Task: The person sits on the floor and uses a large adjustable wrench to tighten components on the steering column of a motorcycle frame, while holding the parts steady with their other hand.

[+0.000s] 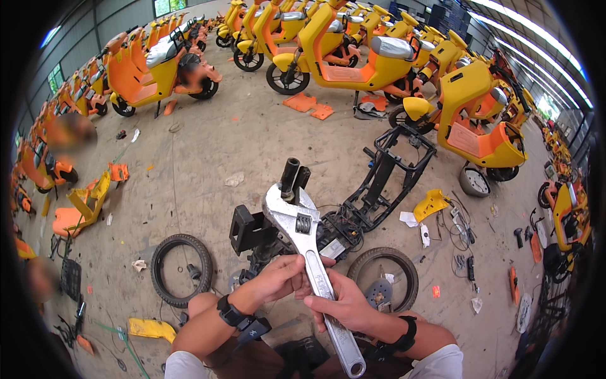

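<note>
Head view: I am seeing both hands grasping the big adjustable wrench [307,243] by its shaft, left hand [279,278] and right hand [341,306] clenched mid-handle, its head at the black frame post [290,177]. It looks heavy, stiff, smooth steel; gripping lower should give more leverage.

left hand [278,276]: bare, black band on the wrist with a small black device
right hand [344,307]: bare, black wrist strap
sleeves: short, white
</note>
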`<state>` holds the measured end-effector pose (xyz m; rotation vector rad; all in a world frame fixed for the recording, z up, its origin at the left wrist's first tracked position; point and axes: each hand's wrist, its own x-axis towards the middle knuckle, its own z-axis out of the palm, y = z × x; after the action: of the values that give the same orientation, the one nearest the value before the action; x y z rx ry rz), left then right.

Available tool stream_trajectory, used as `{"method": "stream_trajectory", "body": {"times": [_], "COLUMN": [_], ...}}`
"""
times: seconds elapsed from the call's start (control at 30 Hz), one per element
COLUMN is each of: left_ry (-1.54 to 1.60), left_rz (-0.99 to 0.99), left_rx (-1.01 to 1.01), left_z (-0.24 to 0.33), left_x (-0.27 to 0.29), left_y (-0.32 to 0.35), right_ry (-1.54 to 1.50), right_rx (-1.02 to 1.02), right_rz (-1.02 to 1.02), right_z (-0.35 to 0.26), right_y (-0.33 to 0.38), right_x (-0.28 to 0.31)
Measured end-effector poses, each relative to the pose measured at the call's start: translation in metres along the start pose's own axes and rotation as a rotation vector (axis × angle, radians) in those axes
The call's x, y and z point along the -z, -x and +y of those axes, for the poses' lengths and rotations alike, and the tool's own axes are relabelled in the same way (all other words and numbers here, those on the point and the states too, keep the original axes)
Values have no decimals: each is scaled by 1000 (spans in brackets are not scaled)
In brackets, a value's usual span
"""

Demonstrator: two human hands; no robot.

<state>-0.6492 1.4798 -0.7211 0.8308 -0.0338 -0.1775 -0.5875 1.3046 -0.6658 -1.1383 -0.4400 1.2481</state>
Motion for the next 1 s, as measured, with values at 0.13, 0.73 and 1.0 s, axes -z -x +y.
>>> {"method": "stream_trajectory", "body": {"times": [0.13, 0.73, 1.0], "left_ry": [187, 144, 157], "left_rz": [-129, 84, 236], "left_rx": [-72, -102, -73], "left_z": [-19, -11, -9], "left_x": [27, 11, 11], "left_y": [-8, -17, -10], "right_ry": [-21, -365, -345], "right_rx": [-67, -147, -168], "right_rz": [-59, -158, -70], "right_z": [-11, -17, -3], "right_y": [-3, -13, -25], "right_x": [7, 20, 7]}}
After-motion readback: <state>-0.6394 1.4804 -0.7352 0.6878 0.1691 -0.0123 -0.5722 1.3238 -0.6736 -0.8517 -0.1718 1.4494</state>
